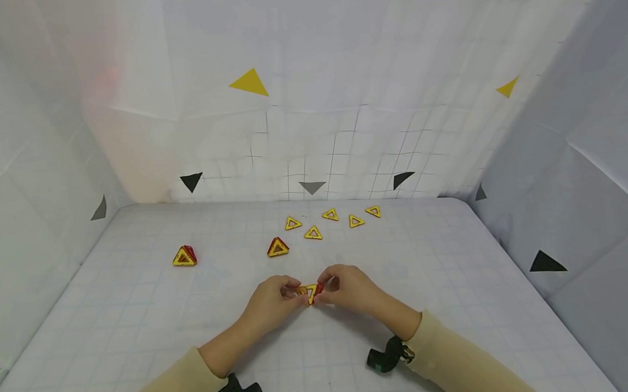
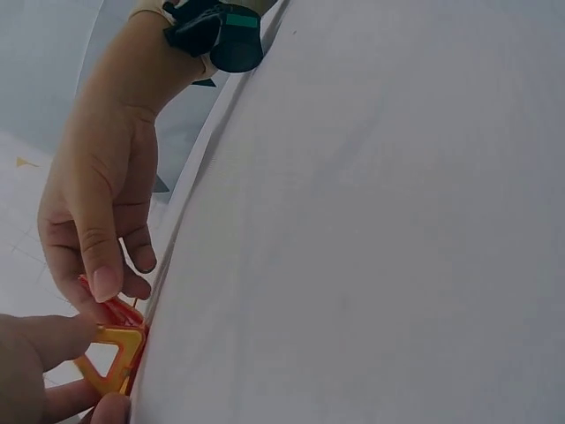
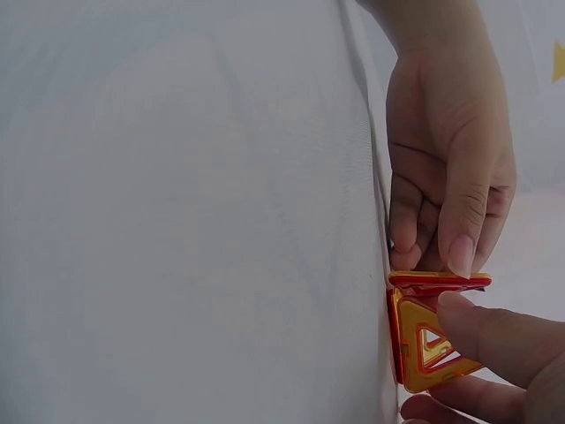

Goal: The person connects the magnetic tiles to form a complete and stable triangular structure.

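Observation:
Both hands meet over the front middle of the table around a small cluster of joined triangular magnetic tiles point(image 1: 310, 292), yellow and red. Thumb and fingers of my left hand point(image 1: 275, 300) pinch the cluster's left side. From the right, my right hand point(image 1: 350, 288) pinches a red tile point(image 1: 319, 288) that stands at an angle to the yellow one. In the right wrist view, an orange-yellow tile point(image 3: 410, 340) leans under a second tile point(image 3: 440, 280), their edges together. Fingers partly hide the cluster in each view.
A yellow-and-red tile pyramid point(image 1: 278, 247) stands just beyond the hands, another pyramid point(image 1: 184, 256) farther left. Several loose yellow triangular tiles, among them a near tile point(image 1: 313, 233) and a right-hand one point(image 1: 374, 211), lie toward the back. White cloth walls point(image 1: 312, 132) enclose the table.

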`<state>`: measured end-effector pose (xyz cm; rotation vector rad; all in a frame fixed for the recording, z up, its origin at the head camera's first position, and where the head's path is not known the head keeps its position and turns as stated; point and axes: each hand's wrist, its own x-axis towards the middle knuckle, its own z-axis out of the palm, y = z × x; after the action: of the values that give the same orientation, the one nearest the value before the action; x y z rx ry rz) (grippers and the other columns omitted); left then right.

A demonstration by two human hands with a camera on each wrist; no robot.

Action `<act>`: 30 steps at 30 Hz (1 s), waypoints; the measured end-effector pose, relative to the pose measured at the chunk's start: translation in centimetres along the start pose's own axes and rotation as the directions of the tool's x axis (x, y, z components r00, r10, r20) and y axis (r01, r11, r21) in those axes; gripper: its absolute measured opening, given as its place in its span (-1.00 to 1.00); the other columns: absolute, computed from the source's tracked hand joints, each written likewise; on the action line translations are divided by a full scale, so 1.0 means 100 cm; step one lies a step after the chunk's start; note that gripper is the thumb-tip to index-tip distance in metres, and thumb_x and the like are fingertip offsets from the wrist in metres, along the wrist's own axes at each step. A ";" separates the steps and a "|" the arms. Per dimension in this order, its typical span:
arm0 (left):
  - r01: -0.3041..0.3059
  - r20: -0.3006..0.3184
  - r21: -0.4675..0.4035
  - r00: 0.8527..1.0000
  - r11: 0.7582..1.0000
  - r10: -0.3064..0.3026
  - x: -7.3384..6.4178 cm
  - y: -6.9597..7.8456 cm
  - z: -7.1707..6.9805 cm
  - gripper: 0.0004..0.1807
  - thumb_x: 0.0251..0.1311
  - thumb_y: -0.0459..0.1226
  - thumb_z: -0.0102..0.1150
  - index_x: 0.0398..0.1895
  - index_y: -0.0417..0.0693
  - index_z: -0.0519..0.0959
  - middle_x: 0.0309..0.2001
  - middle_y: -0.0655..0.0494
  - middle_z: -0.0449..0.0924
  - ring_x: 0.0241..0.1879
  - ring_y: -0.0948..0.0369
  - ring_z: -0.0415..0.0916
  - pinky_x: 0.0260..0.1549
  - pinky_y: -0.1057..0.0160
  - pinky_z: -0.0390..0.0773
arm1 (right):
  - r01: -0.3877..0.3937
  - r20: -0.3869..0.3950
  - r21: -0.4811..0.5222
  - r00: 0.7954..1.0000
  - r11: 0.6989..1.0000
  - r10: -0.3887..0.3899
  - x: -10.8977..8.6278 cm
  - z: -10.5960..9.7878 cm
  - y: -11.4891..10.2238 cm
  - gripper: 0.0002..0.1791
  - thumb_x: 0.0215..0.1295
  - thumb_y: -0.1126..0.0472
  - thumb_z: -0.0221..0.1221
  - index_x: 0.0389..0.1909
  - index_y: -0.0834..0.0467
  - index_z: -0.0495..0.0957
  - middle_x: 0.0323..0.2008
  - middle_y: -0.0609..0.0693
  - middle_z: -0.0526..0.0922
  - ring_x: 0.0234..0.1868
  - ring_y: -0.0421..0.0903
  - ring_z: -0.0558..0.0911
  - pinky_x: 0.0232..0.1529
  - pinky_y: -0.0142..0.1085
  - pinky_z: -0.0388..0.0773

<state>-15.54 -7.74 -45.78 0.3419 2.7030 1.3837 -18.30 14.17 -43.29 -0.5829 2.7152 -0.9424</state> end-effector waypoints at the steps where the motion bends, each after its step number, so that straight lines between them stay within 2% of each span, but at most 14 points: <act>1: -0.001 -0.002 -0.002 1.000 1.000 0.001 0.000 0.000 0.000 -0.63 0.15 -0.11 0.45 -0.07 -0.13 0.67 -0.23 0.16 0.64 -0.29 0.33 0.58 -0.30 0.28 0.59 | 0.008 -0.004 0.005 1.000 1.000 -0.008 0.000 0.000 0.001 -0.68 0.05 -0.01 0.52 -0.23 0.00 0.67 -0.39 -0.21 0.59 -0.40 -0.20 0.53 -0.42 -0.33 0.51; 10: -0.006 -0.021 -0.035 1.000 0.999 0.005 0.001 0.001 0.001 -0.65 0.16 -0.10 0.44 -0.12 -0.15 0.67 -0.20 0.12 0.65 -0.26 0.30 0.62 -0.27 0.28 0.62 | 0.048 -0.010 0.024 0.999 0.999 -0.048 0.002 -0.001 0.002 -0.71 0.04 -0.02 0.52 -0.27 -0.02 0.68 -0.38 -0.24 0.62 -0.37 -0.22 0.55 -0.39 -0.34 0.52; 17: 0.018 -0.029 -0.067 0.999 0.998 -0.020 0.004 -0.001 0.001 -0.66 0.14 -0.03 0.45 -0.18 -0.08 0.68 -0.26 0.18 0.67 -0.29 0.32 0.62 -0.28 0.26 0.61 | 0.075 -0.014 0.022 0.997 0.997 -0.074 0.004 0.000 0.001 -0.70 0.05 -0.05 0.51 -0.27 -0.04 0.68 -0.39 -0.26 0.63 -0.38 -0.24 0.56 -0.37 -0.33 0.53; 24: 0.032 -0.030 -0.064 0.999 0.997 -0.034 0.005 0.001 -0.001 -0.66 0.15 0.01 0.43 -0.24 -0.04 0.68 -0.32 0.22 0.67 -0.34 0.34 0.60 -0.29 0.24 0.60 | 0.087 -0.024 0.021 0.996 0.996 -0.086 0.006 0.001 0.001 -0.70 0.05 -0.08 0.50 -0.28 -0.04 0.69 -0.33 -0.24 0.67 -0.35 -0.27 0.57 -0.32 -0.35 0.54; 30: 0.029 -0.033 -0.053 0.999 0.998 -0.031 0.004 0.001 -0.001 -0.71 0.17 -0.04 0.43 -0.25 -0.04 0.68 -0.33 0.22 0.67 -0.35 0.35 0.59 -0.30 0.24 0.59 | 0.075 -0.019 0.015 0.997 0.997 -0.075 0.006 0.002 0.000 -0.72 0.07 -0.08 0.49 -0.28 -0.06 0.69 -0.33 -0.24 0.67 -0.37 -0.27 0.57 -0.34 -0.34 0.52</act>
<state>-15.95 -7.64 -45.59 0.2756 2.6814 1.4620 -18.76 13.78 -43.47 -0.6804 2.7169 -0.9911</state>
